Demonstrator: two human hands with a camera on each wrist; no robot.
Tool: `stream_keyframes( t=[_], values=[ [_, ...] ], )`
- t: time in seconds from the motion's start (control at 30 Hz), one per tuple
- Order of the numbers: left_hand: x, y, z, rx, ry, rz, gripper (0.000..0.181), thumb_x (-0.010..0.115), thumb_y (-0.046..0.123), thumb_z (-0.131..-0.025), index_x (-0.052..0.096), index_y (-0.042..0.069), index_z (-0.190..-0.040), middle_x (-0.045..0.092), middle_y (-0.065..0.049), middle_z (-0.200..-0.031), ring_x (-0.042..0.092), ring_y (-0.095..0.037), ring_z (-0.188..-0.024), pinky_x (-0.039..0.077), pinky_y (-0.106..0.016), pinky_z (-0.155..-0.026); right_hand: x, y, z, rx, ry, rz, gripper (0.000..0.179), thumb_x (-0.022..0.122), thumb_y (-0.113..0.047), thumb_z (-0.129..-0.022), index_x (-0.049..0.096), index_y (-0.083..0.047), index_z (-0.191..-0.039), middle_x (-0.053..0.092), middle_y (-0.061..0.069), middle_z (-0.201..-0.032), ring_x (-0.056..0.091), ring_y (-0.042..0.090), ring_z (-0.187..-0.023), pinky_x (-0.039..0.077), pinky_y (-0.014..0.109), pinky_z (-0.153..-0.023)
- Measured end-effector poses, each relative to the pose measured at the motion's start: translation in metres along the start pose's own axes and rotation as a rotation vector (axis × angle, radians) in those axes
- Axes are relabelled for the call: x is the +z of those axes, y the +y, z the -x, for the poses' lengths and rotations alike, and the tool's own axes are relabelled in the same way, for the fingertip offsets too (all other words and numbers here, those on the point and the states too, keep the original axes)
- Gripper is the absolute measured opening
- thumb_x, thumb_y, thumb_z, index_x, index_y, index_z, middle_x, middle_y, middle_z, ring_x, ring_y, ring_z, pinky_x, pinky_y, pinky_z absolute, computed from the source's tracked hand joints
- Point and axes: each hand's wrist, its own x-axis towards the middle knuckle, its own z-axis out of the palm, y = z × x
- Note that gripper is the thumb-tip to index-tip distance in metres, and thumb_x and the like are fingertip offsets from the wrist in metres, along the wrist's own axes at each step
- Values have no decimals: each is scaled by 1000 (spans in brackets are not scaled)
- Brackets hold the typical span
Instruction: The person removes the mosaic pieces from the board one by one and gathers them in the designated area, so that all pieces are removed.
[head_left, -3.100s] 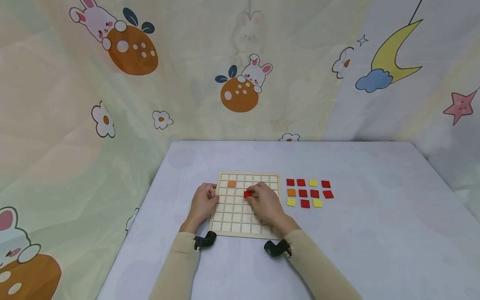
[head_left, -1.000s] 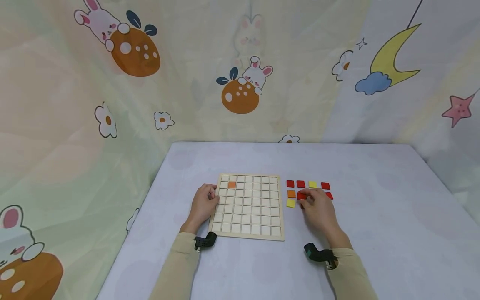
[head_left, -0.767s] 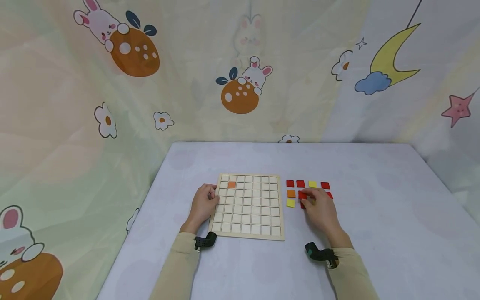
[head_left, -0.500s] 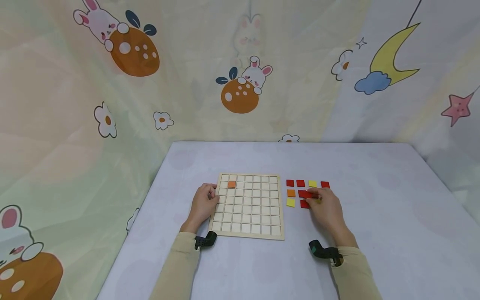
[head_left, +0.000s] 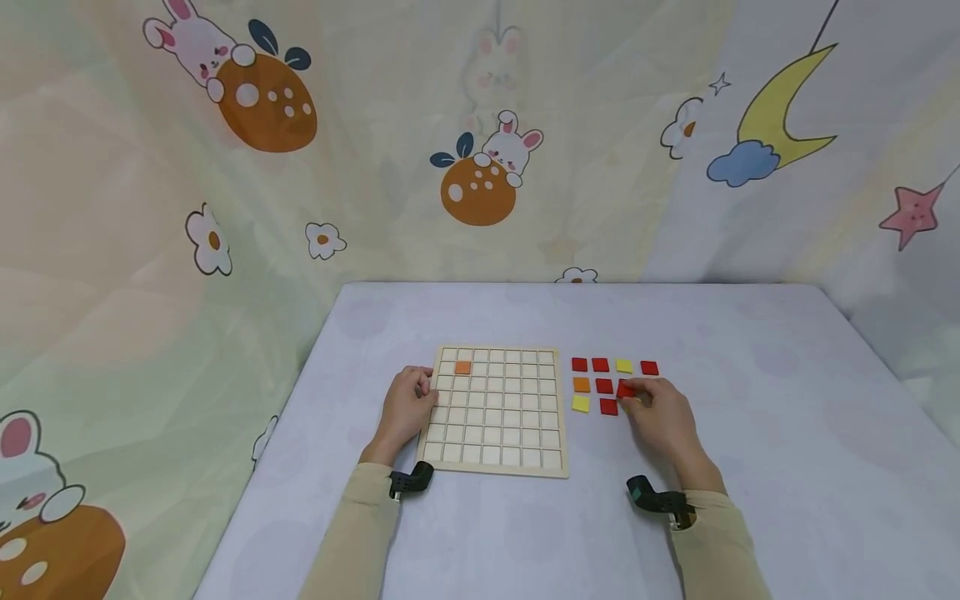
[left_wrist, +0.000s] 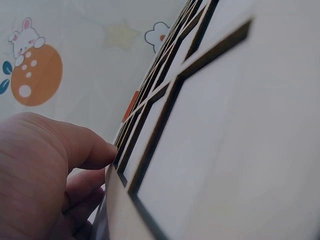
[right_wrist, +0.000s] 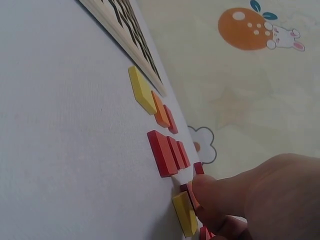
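Observation:
A square wooden grid board lies on the table, with one orange tile in a cell near its far left corner. My left hand holds the board's left edge; in the left wrist view a fingertip meets the rim and the other fingers curl below it. Right of the board, my right hand pinches a red tile between thumb and finger, close over the loose tiles. In the right wrist view a yellow tile lies just beside the pinching fingers, partly covered by them.
Loose tiles lie in rough rows beside the board: several red ones, an orange one and yellow ones. The white-covered table extends to the right. A printed curtain hangs behind it.
My right hand has moved from the board to the loose tiles with a red tile, then slid slightly further right. The board now shows only the orange tile. My left hand stays put.

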Motion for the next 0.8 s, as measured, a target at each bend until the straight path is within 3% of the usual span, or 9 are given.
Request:
stream_keyframes(
  t=[0.7,0.8],
  values=[
    [1,0,-2,12,7,12,29,66,3,-85,44,11,-68,62,-9,-120,52,-30,-119,37,-34,-79,0,7,-3,10,-30,27,35,65,-11,-91,62,0,-125,55,22,-117,49,34,-99,48,46,-81],
    [1,-1,-2,10,5,3,29,66,3,-85,44,11,-69,62,-9,-120,52,-30,-118,37,-34,-79,0,8,-3,4,-36,23,35,64,-10,-92,62,-1,-126,54,23,-119,49,36,-102,49,50,-86]
  ],
)
